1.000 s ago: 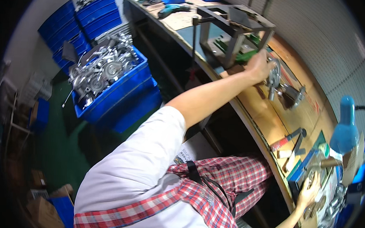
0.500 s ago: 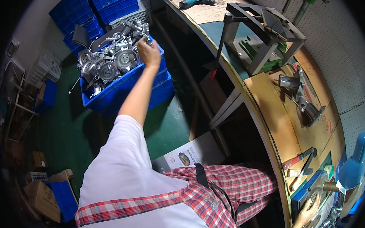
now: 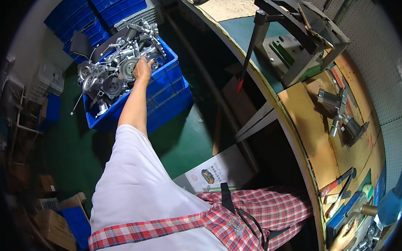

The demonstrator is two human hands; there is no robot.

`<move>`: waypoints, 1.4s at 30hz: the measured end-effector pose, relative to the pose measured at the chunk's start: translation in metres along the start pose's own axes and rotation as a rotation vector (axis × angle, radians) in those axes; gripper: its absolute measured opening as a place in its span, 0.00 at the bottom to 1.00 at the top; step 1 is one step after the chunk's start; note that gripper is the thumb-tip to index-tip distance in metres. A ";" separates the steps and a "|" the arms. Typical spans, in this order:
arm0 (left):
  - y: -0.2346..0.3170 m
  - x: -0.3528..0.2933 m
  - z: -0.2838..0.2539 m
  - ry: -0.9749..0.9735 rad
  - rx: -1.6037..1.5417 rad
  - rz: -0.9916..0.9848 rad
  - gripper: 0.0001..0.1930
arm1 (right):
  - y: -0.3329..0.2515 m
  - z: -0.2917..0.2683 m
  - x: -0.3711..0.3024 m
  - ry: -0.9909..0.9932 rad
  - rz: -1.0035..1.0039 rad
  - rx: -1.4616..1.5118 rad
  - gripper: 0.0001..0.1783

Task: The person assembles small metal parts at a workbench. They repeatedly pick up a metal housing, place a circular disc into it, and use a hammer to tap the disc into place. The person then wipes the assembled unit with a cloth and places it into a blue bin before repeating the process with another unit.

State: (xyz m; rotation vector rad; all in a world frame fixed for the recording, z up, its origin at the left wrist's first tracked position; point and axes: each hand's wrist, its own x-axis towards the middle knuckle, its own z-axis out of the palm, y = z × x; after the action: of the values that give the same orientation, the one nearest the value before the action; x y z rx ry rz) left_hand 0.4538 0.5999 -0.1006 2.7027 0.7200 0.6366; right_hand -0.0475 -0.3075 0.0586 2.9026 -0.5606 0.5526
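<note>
My left hand [image 3: 143, 70] reaches out to a heap of silver metal castings with round wheels [image 3: 113, 85] in a blue crate [image 3: 160, 78] at the upper left. Its fingers and thumb close on the edge of a metal casting [image 3: 154, 61] at the heap's right side; part of the grip is hidden. At the lower right, my right hand [image 3: 343, 240] rests on the bench with fingers stretched. It lies beside a blue-edged block [image 3: 339, 219] and a brass-coloured cylinder [image 3: 369, 210], close to several small shiny metal parts [image 3: 363, 247].
The workbench [image 3: 307, 131] curves along the right, bearing a steel frame stand [image 3: 301, 35], a two-cylinder metal assembly [image 3: 340, 110], hand tools [image 3: 339, 182] and a blue bottle [image 3: 395, 199]. Blue crates [image 3: 70, 14] are stacked behind the heap. A printed carton [image 3: 212, 171] lies below the bench.
My left hand has moved left and slightly nearer, onto the castings at the crate's right side. The view has shifted a little. My right hand stays by the blue-edged block.
</note>
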 end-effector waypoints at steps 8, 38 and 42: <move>-0.016 0.075 -0.033 -0.043 -0.160 -0.013 0.27 | -0.001 -0.004 -0.005 0.012 0.000 -0.034 0.28; 0.380 -0.307 -0.219 -0.681 -1.427 0.522 0.09 | -0.053 -0.011 0.003 0.126 0.105 0.005 0.28; 0.457 -0.344 -0.197 -0.331 -1.266 0.802 0.10 | -0.064 -0.012 0.007 0.167 0.112 0.040 0.29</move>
State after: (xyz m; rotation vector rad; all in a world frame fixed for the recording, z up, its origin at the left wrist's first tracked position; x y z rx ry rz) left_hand 0.2760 0.0640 0.1181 1.6693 -0.7123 0.4899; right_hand -0.0207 -0.2487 0.0683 2.8378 -0.6983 0.8213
